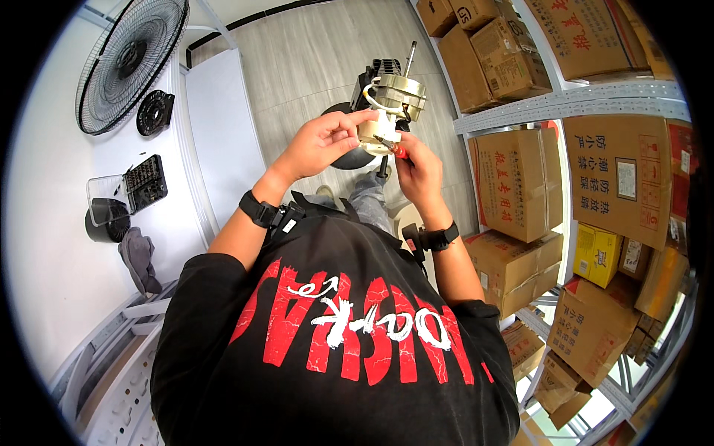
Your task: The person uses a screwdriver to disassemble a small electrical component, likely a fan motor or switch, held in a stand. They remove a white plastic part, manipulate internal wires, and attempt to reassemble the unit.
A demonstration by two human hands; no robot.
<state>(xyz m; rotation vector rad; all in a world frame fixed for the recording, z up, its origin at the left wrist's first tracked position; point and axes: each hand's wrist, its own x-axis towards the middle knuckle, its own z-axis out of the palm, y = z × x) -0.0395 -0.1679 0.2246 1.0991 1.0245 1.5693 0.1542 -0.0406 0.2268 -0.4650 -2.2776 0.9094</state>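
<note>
In front of me an electric fan motor (401, 95), with a gold-coloured casing and a long metal shaft pointing up, sits on a dark stand. Its cream-white plastic housing (372, 139) faces me, and a white wire loops at its side. My left hand (323, 141) grips the housing's left side, index finger stretched along its top and thumb lower down. In my right hand (420, 167) is a red-handled hand tool (400, 151). Its dark tip is against the housing; its exact kind cannot be made out.
On the left, a white table (186, 171) holds a black fan grille (134, 56), a round black part (155, 113), a black slotted part (145, 182) and a grey cloth (139, 260). Metal shelves (565, 100) with cardboard boxes (517, 182) stand close on the right.
</note>
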